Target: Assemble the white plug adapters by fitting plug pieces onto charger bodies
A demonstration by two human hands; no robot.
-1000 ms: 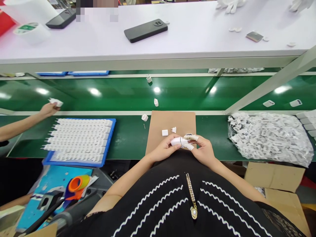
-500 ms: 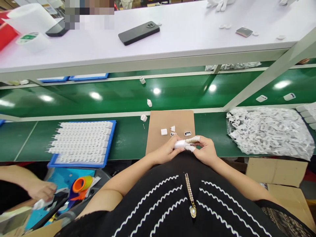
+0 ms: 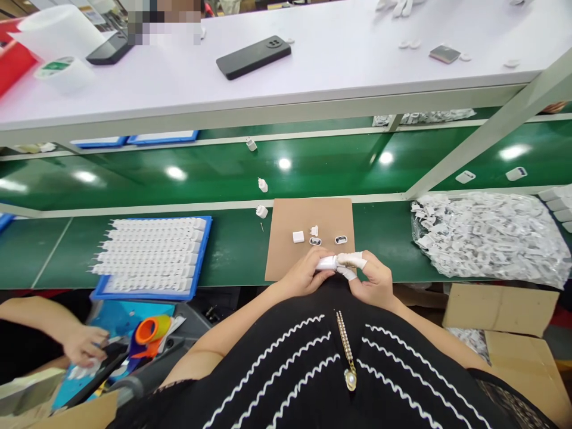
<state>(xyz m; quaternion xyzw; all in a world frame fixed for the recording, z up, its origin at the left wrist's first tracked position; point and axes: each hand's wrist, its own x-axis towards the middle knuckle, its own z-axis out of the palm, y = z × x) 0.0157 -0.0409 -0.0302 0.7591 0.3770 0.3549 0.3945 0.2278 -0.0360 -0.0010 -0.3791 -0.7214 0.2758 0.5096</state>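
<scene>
A white charger piece (image 3: 327,263) is held just over the front edge of a brown board (image 3: 286,217). My left hand (image 3: 308,273) is closed round its left end. My right hand (image 3: 373,279), with white covers on thumb and finger, pinches its right end. Beyond the hands on the board lie a white block (image 3: 298,237), a small plug part with pins (image 3: 314,230) and two oval white shells, one in the middle (image 3: 315,241) and one at the right (image 3: 341,239).
At left, a blue tray (image 3: 203,250) holds rows of white chargers. A bag of white parts (image 3: 491,238) lies at right. White chargers stand on the green belt (image 3: 214,173). A shelf (image 3: 179,77) with a phone (image 3: 254,57) spans above. A co-worker's hand (image 3: 84,345) is at lower left.
My right fingers have closed further over the piece's right end, hiding its pins. The chargers and shells on the belt have shifted left. The co-worker's hand has opened a little.
</scene>
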